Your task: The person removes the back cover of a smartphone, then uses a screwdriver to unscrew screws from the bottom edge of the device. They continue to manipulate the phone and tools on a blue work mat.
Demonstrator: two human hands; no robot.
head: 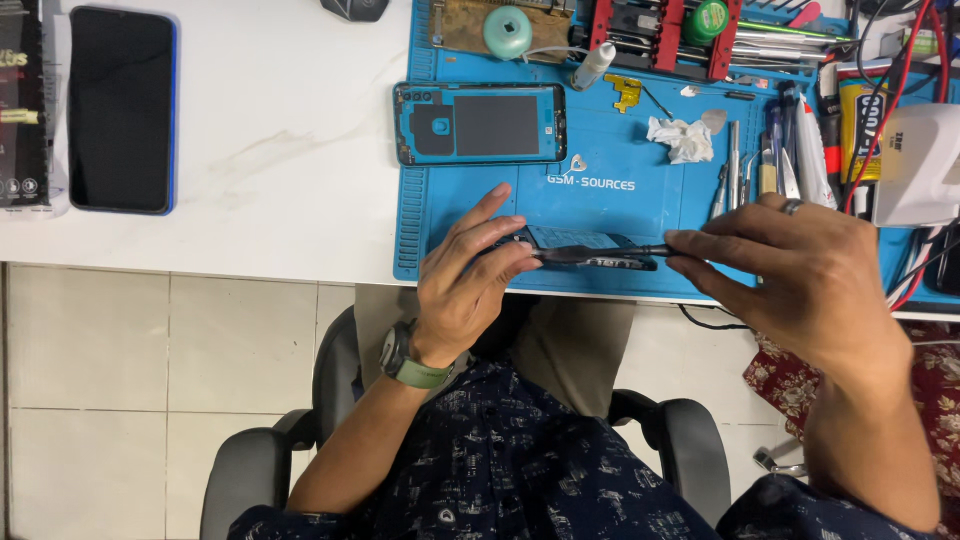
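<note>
My left hand (470,280) grips the left end of an opened phone body (580,243), held tilted above the near edge of the blue work mat (620,185). My right hand (800,270), with a ring on one finger, pinches a thin black tool (600,253) that lies lengthwise across the phone. The phone's removed back cover (480,123) lies inner side up on the mat beyond my left hand.
A dark phone (122,108) with a blue edge lies on the white table at the far left. Tweezers and picks (770,165), crumpled tissue (682,138), a small glue bottle (592,66), a red tool rack (660,30) and red cables (890,110) crowd the right.
</note>
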